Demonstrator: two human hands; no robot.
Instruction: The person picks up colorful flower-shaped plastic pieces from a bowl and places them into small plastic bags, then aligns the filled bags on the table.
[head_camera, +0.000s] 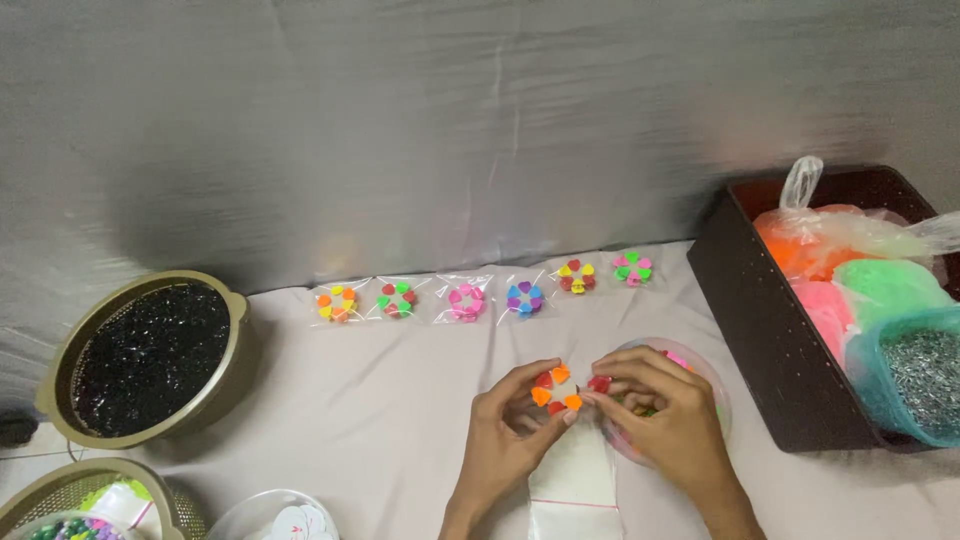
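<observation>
Pinched between the left hand (510, 425) fingertips, a ring of small heart clips (556, 389) hovers over a clear bag (575, 485), while the right hand (668, 415) nips a red clip (599, 384) beside it; light, hard, slippery-looking pieces, best held by their edges.

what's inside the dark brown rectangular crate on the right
The dark brown crate holds clear bags of orange, pink and green pieces and a teal tub of silvery bits; anything beneath them is hidden.

Both forearms are bare, with no sleeves in view; the left hand (515, 425) and right hand (668, 415) show short, unpainted nails.
</observation>
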